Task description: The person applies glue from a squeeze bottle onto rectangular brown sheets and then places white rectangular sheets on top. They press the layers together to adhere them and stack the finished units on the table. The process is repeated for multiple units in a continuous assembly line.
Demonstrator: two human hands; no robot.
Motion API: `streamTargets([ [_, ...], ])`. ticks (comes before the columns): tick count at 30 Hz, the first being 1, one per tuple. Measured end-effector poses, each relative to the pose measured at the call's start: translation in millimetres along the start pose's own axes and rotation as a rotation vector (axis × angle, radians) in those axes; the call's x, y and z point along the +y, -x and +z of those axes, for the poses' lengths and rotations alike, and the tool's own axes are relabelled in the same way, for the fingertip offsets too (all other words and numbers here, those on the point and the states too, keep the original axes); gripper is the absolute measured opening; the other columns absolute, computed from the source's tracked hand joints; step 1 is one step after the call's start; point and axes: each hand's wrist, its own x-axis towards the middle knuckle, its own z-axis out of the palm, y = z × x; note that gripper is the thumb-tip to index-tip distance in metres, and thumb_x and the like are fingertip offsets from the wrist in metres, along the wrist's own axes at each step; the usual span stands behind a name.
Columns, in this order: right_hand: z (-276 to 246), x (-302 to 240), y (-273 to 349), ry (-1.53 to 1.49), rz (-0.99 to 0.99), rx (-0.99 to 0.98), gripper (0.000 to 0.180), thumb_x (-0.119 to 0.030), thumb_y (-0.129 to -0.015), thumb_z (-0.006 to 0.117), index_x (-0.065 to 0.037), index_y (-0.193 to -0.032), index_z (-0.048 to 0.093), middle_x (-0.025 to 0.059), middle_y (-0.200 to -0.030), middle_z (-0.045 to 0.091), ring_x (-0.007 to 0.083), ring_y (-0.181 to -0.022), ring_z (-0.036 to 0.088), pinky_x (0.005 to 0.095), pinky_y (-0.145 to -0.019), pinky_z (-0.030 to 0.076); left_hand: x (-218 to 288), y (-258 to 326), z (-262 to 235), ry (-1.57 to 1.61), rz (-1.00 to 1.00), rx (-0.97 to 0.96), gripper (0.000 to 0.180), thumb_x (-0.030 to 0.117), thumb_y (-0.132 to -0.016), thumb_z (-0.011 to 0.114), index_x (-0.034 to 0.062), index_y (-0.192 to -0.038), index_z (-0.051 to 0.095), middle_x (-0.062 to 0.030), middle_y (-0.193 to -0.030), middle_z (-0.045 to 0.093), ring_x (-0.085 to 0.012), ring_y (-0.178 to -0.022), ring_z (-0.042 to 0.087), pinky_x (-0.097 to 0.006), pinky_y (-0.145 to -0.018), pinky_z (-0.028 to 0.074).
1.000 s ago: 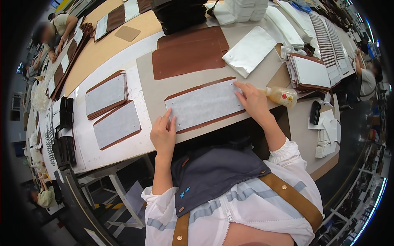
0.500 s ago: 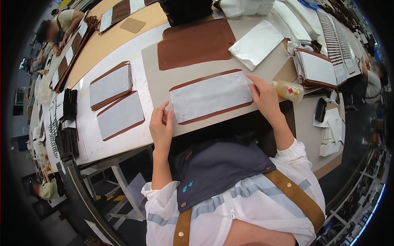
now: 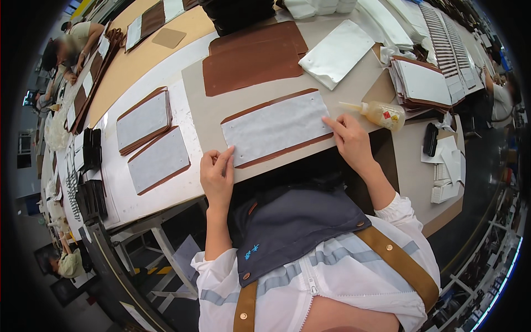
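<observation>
In front of me a brown leather-like panel with a white sheet over it (image 3: pixel 276 126) lies flat near the table's front edge; brown strips show along its long sides. My left hand (image 3: pixel 217 180) is closed, thumb and index finger pinching the panel's left edge by the near corner. At the opposite short edge, my right hand (image 3: pixel 354 143) has its index finger and thumb on the panel, the other fingers curled. Just beyond that hand a clear squeeze bottle of yellowish liquid (image 3: pixel 385 115) lies on its side, its thin nozzle pointing left.
Bare brown panels (image 3: pixel 251 66) lie behind the work, beside a stack of white sheets (image 3: pixel 337 53). White-faced brown panels are piled at left (image 3: pixel 145 120) and right (image 3: pixel 423 83). A black stack (image 3: pixel 237 15) stands at the back. Co-workers sit at far left and right.
My left fingers have closed from beside the panel onto its left edge. My right hand has come slightly down its right edge, uncovering the bottle's nozzle. The view has shifted a little.
</observation>
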Motion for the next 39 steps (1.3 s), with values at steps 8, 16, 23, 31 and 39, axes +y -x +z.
streamTargets([
  [8, 5.8, -7.5, -12.1, 0.067, -0.029, 0.104, 0.047, -0.009, -0.091, 0.065, -0.002, -0.137, 0.057, 0.0166, -0.126, 0.058, 0.0348, -0.117, 0.055, 0.0425, -0.100, 0.045, 3.4, -2.9, -2.6, 0.134, -0.154, -0.044, 0.021, 0.004, -0.091, 0.068, 0.0081, -0.110, 0.076, -0.0066, -0.092, 0.054, -0.0180, -0.076, 0.054, -0.030, -0.067, 0.046],
  [16, 25.0, -27.6, -19.8, 0.193, -0.163, -0.237, 0.099, -0.061, -0.087, 0.064, 0.004, -0.154, 0.029, 0.0203, -0.161, 0.030, 0.0323, -0.152, 0.026, 0.0492, -0.125, 0.016, 1.3, -0.2, 4.0, -0.014, -0.027, 0.033, 0.018, 0.005, -0.090, 0.069, 0.0072, -0.108, 0.075, -0.0068, -0.092, 0.055, -0.0194, -0.077, 0.055, -0.031, -0.067, 0.046],
  [23, 15.4, -8.5, -7.4, 0.108, -0.113, -0.182, 0.101, -0.059, -0.091, 0.061, 0.005, -0.157, 0.020, 0.0214, -0.162, 0.027, 0.0351, -0.152, 0.024, 0.0485, -0.124, 0.017, 0.0, 0.5, 5.6, -0.033, -0.011, 0.044, 0.017, 0.005, -0.089, 0.070, 0.0068, -0.106, 0.074, -0.0077, -0.091, 0.055, -0.0213, -0.079, 0.055, -0.033, -0.066, 0.045],
  [31, -1.2, 0.6, 16.9, -0.051, -0.156, -0.201, 0.097, -0.053, -0.090, 0.065, 0.005, -0.156, 0.022, 0.0221, -0.161, 0.029, 0.0367, -0.151, 0.025, 0.0479, -0.124, 0.020, 0.9, 0.6, 8.1, -0.014, -0.031, 0.050, 0.018, 0.006, -0.088, 0.072, 0.0084, -0.105, 0.075, -0.0085, -0.091, 0.055, -0.0252, -0.082, 0.056, -0.037, -0.070, 0.046],
  [39, 8.9, -23.0, 12.0, 0.002, -0.151, -0.134, 0.091, -0.050, -0.090, 0.066, 0.003, -0.154, 0.030, 0.0222, -0.161, 0.030, 0.0381, -0.151, 0.027, 0.0527, -0.122, 0.020, -1.9, 1.6, 6.3, 0.046, -0.028, 0.064, 0.019, 0.002, -0.089, 0.068, 0.0070, -0.107, 0.074, -0.0085, -0.091, 0.056, -0.0246, -0.081, 0.056, -0.036, -0.071, 0.046],
])
